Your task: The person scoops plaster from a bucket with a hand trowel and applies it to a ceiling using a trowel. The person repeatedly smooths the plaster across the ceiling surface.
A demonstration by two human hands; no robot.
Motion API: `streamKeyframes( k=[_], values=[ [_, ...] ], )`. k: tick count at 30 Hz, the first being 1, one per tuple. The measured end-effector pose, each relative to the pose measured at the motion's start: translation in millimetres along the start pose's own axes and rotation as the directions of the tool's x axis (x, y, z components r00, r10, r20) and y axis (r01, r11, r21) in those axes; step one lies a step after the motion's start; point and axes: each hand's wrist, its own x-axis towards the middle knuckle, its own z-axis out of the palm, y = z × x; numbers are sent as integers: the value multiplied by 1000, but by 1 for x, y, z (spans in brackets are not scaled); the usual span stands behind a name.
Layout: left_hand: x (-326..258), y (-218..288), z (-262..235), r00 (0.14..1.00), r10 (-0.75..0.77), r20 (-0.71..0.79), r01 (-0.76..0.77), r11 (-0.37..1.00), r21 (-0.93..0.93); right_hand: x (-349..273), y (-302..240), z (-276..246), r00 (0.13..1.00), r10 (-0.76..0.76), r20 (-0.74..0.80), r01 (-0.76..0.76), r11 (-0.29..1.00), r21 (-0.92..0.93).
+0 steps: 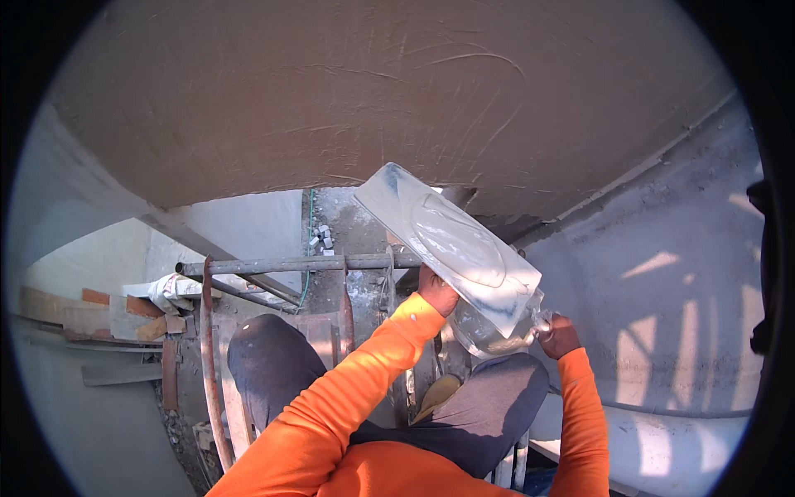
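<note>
My left hand [436, 291] is closed under a rectangular plastering hawk [397, 192], which is tilted down to the right; its handle is hidden. A smooth mound of wet whitish plaster [464, 240] lies on its upper face. Just below the hawk's lower right end is a clear plastic container [476, 333], partly covered by the hawk. My right hand [557, 336] is closed on the container's right edge, where the plastic looks like a handle or a twisted rim. What is inside the container is hard to make out.
A brownish plastered surface [373, 91] with trowel ridges spans the top. Metal scaffold pipes [306, 265] run beyond my knees, with ground far below. Planks [91, 319] and a white sack [170, 290] are at left. A grey wall [654, 273] rises at right.
</note>
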Motion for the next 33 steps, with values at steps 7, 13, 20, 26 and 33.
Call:
streamKeyframes(
  k=[7,13,20,26,33],
  values=[
    [4,74,-70,911,281,-302,-299,954,-14,70,33,88,906,-82,415,158,976,-152],
    [-15,166,-205,787,355,-504,-295,935,197,94,6,82,926,77,370,61,936,-348],
    [-18,232,-351,572,504,-647,-438,854,279,97,-41,46,953,191,235,-79,906,-416],
    [13,289,-420,623,420,-659,-367,902,228,114,-76,27,934,244,260,-140,922,-362],
    [62,333,-441,523,496,-693,-364,865,344,123,-247,-6,924,-296,240,343,921,-183]
  ],
)
